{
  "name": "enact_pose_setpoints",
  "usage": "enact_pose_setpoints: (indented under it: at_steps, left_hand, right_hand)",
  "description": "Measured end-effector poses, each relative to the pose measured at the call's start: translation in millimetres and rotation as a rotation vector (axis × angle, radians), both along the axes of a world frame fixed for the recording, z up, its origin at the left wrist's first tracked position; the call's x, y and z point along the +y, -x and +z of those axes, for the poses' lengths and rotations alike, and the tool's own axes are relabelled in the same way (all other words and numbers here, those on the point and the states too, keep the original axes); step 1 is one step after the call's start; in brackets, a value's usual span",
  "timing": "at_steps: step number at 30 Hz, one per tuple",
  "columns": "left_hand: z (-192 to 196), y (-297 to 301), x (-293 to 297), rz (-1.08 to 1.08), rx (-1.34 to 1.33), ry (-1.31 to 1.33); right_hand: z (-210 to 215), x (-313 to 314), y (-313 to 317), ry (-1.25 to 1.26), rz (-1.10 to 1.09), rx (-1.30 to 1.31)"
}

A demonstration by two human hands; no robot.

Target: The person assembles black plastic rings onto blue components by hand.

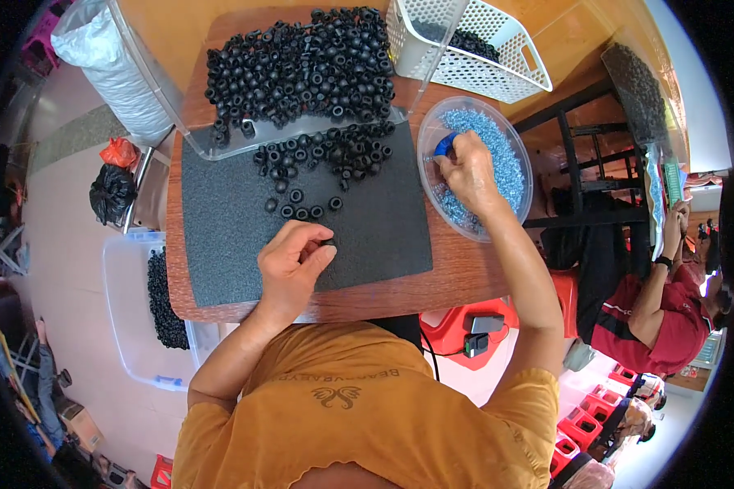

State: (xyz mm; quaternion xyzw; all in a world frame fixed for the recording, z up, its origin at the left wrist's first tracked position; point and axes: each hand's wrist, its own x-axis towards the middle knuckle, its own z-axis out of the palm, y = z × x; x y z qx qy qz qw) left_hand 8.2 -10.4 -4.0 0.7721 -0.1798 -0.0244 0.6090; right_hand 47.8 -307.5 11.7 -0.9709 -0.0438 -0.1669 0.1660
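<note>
**Q:** How is each grip to be read?

**A:** At five o'clock on the dark mat (228, 212), the thumb and forefinger of the left hand (295, 262) are brought together on a small black bead (328, 240), mostly covered. At two o'clock from the mat, the fingers of the right hand (469, 171) are curled around a blue curved item (445, 145), inside the round tub (528, 175); whether a clear-blue piece (506, 151) is also pinched cannot be told.

**Q:** What could go wrong at the left?

**A:** If pressure is slackened, the rounded bead could be rolled toward the six o'clock edge of the counter (465, 273). The loose beads (296, 196) at twelve o'clock from that hand could be scattered if brushed by the knuckles, as the nearest are placed just beside them.

**Q:** And at the right?

**A:** Light pieces could be flicked over the rim by an abrupt lift. The tub, set near the counter's three o'clock edge, could be tipped if its wall were caught by the forearm.
</note>
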Motion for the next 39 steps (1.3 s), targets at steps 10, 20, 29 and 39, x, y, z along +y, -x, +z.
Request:
enact_pose_setpoints:
  at_steps: [10, 20, 29, 39]
  left_hand:
    - [-4, -3, 0, -0.017, 0.155, 0.139]
    - [-11, -2, 3, -0.016, 0.192, 0.244]
    - [5, -7, 1, -0.053, 0.705, 0.594]
    - [8, -3, 5, -0.073, 0.751, 0.761]
  right_hand:
    - [-5, -3, -6, 0.068, 0.135, -0.003]
    - [15, -2, 6, -0.010, -0.068, 0.001]
    - [56, 67, 36, -0.605, -0.030, 0.298]
    - [40, 119, 56, -0.989, 0.149, 0.461]
